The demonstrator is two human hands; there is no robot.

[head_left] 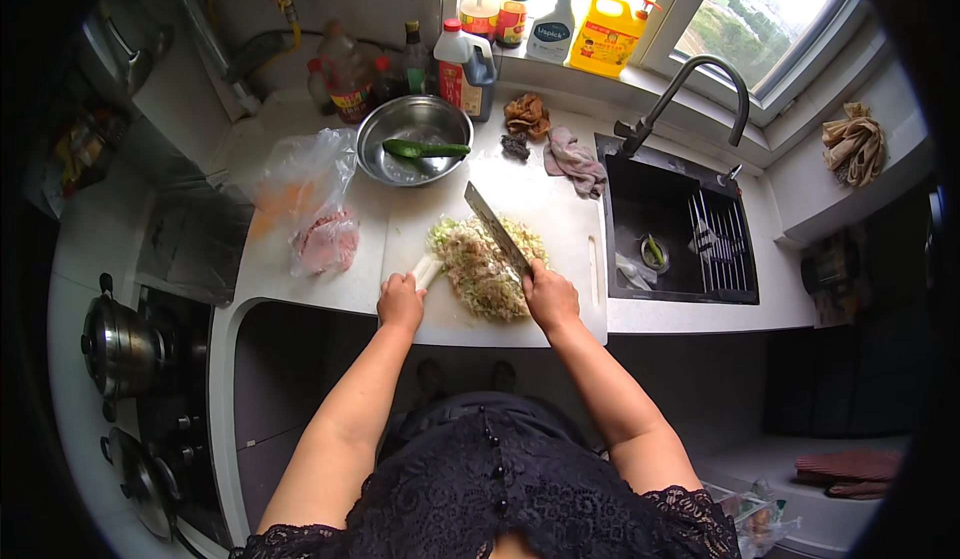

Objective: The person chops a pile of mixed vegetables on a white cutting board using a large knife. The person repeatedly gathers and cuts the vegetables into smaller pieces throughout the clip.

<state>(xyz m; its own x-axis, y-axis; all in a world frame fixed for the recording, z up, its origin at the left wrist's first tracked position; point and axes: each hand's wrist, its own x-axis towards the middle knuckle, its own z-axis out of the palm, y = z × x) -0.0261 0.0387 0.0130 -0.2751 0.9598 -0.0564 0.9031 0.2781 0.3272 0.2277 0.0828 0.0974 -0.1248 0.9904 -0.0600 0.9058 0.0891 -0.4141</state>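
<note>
My right hand (551, 297) is closed round the handle of a kitchen knife. Its long blade (495, 223) slants up and to the left across a heap of finely chopped, pale green and brownish food (483, 277). That heap is spread over a white cutting board (560, 325). At the board's left side, my left hand (401, 301) has its fingers curled in, against a white, stalk-like piece (427, 270) beside the heap. The undersides of those fingers are hidden.
Left of the board lie clear plastic bags (318, 174) and bagged pink meat (327, 242). Behind stands a steel bowl (380, 167) holding a green vegetable (424, 148). A black sink (625, 194) is on the right, a pot (120, 344) on the far left.
</note>
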